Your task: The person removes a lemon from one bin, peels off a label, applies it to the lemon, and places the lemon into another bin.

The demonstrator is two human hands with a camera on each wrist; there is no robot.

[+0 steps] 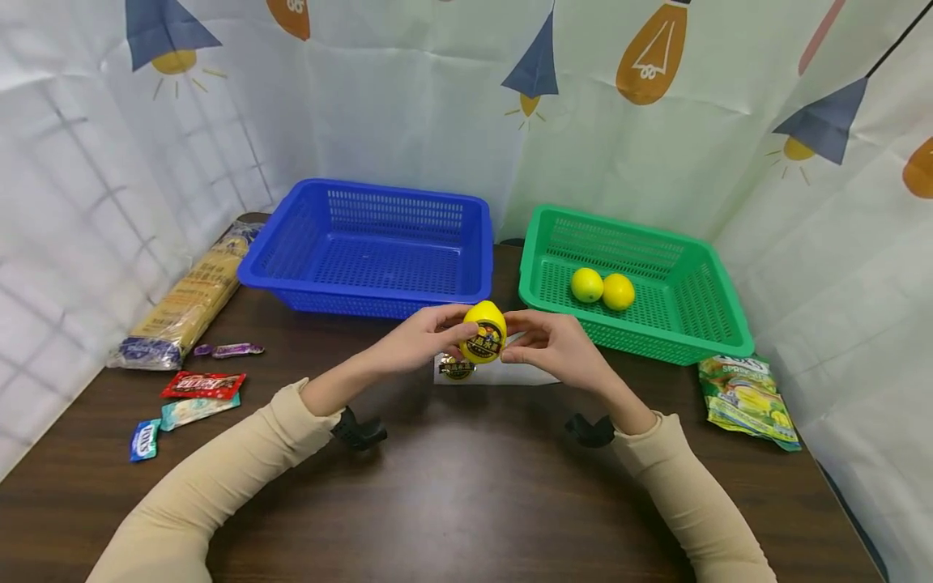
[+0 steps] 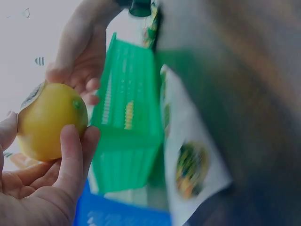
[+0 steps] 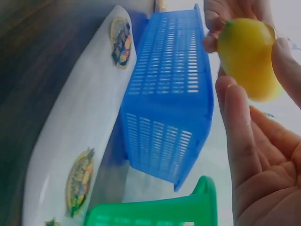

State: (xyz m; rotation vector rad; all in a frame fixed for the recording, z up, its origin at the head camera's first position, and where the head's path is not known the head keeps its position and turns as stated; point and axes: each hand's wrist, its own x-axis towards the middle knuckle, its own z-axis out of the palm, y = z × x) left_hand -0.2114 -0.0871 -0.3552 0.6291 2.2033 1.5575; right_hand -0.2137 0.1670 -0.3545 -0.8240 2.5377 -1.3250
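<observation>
- A thin, creased curtain (image 1: 423, 97) printed with lamps and bulbs hangs behind.
- The dark table (image 1: 474, 502) has a wood-grain top with a soft sheen.
- A blue basket (image 1: 342, 303), rectangular slotted plastic, stands at the back.
- A smaller green basket (image 1: 641, 335) of similar perforated plastic stands right of it.
- A long, glossy film packet (image 1: 191, 298) lies at far left; a crinkled green packet (image 1: 751, 398) lies at right.
- A smooth white strip (image 1: 521, 372) bearing dark emblems lies beneath the hands.
- The left hand (image 1: 415, 336) pinches the held fruit, thumb in front, fingers behind, parted only by its width.
- The right hand (image 1: 557, 344) has its fingers bent and fingertips at the fruit's right edge; whether it grips cannot be told.
- 4 shiny sweet wrappers (image 1: 204, 385) lie at left.
- 2 rounded yellow fruits (image 1: 586, 285) touch inside the green basket.
- The held fruit (image 2: 51, 125), above the strip, is smooth, plump yellow with a green spot at 1 end.
- Its label (image 1: 484, 340) is dark with yellowish lettering.
</observation>
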